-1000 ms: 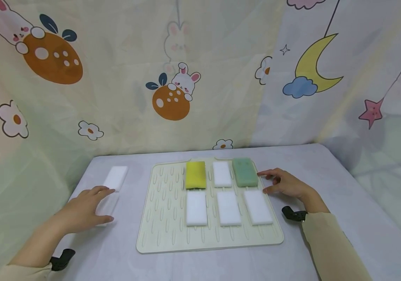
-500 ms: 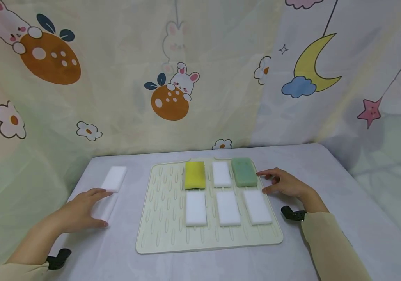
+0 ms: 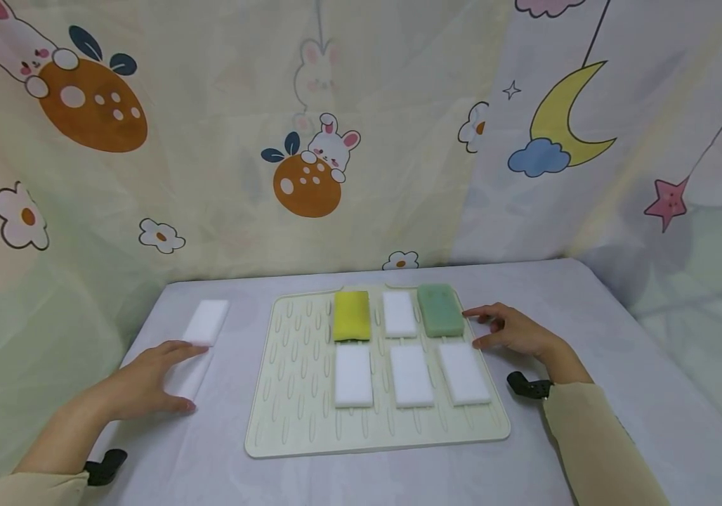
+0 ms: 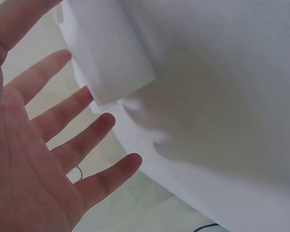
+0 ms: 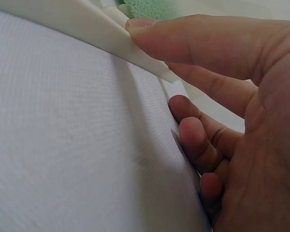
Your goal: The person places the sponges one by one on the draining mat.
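My left hand (image 3: pixel 146 379) stands at the table's left side with its fingers spread, just in front of a white sponge block (image 3: pixel 206 322). In the left wrist view the fingers are straight and a white block (image 4: pixel 108 53) lies close to their tips; a pale edge shows beneath it. Whether the fingertips touch it I cannot tell. My right hand (image 3: pixel 519 330) has thumb and index finger against the right edge of a cream ribbed mat (image 3: pixel 298 422), its other fingers bent. On the mat lie a yellow sponge (image 3: pixel 351 316), a green sponge (image 3: pixel 440 310) and several white blocks (image 3: pixel 353 376).
A white cloth covers the table (image 3: pixel 348 485). Behind it hangs a printed curtain (image 3: pixel 228 176) with rabbits, a moon and flowers. A black wrist strap (image 3: pixel 105 467) sits on the left arm, another (image 3: pixel 528 385) on the right.
My left hand has shifted slightly left, its thumb now farther from the index finger. The right hand and the sponges on the mat look the same.
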Available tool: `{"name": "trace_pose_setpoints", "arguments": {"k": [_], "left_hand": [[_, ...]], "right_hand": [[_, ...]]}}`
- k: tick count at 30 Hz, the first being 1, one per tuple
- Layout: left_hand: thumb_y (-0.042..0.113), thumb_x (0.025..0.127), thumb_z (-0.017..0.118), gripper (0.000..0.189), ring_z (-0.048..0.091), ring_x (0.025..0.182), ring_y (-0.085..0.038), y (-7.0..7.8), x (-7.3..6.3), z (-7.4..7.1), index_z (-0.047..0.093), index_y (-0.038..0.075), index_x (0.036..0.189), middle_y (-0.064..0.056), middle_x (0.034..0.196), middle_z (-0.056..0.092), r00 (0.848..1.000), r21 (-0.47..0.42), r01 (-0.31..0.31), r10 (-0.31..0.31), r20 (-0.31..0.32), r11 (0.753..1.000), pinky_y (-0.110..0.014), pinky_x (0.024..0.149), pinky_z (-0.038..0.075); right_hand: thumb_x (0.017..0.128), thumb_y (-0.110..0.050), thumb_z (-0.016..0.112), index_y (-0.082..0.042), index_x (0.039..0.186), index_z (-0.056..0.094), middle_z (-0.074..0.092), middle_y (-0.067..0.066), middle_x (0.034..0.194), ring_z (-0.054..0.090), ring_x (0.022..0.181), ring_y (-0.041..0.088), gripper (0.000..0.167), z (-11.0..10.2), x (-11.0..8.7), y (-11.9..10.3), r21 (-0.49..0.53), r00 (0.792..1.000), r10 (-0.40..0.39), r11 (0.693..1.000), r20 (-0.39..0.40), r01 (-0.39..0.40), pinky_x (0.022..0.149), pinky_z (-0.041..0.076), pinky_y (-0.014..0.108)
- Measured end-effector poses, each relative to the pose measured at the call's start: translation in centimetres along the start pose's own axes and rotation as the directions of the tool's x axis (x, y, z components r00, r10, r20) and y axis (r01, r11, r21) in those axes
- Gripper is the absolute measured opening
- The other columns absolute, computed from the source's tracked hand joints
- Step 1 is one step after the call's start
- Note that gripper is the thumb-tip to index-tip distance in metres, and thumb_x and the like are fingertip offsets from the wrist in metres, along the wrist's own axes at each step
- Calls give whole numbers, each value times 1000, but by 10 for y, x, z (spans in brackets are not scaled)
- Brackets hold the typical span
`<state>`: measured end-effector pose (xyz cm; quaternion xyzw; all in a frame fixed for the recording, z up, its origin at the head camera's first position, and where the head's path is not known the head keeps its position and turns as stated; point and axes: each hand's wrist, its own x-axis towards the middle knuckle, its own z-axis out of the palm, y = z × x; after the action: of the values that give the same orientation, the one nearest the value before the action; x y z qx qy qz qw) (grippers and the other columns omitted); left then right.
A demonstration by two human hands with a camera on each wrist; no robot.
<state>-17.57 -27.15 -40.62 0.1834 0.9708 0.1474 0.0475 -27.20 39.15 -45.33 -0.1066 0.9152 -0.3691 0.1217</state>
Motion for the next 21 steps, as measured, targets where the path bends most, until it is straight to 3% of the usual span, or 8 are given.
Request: {"name": "trace_pose_setpoints", "arguments": {"k": [8, 21], "left_hand": [[52, 64, 95, 99, 50, 129, -47, 0, 3, 4, 57, 15, 148, -22, 144, 52, 998, 3, 49, -49, 32, 999, -63, 98, 48], [50, 63, 96, 99, 52, 128, -46, 0, 6, 5, 57, 13, 147, -22, 142, 54, 998, 19, 48, -49, 27, 999, -63, 99, 47]], "right_hand": [[78, -34, 91, -16, 142, 64, 56, 17, 131, 46, 98, 24, 72, -1, -1, -3, 4, 1000, 10, 1000, -3, -10, 81, 38, 34], [78, -35, 90, -17, 142, 64, 55, 16, 132, 45, 97, 24, 71, 0, -1, -3, -1, 1000, 5, 1000, -3, -5, 81, 37, 35]]}}
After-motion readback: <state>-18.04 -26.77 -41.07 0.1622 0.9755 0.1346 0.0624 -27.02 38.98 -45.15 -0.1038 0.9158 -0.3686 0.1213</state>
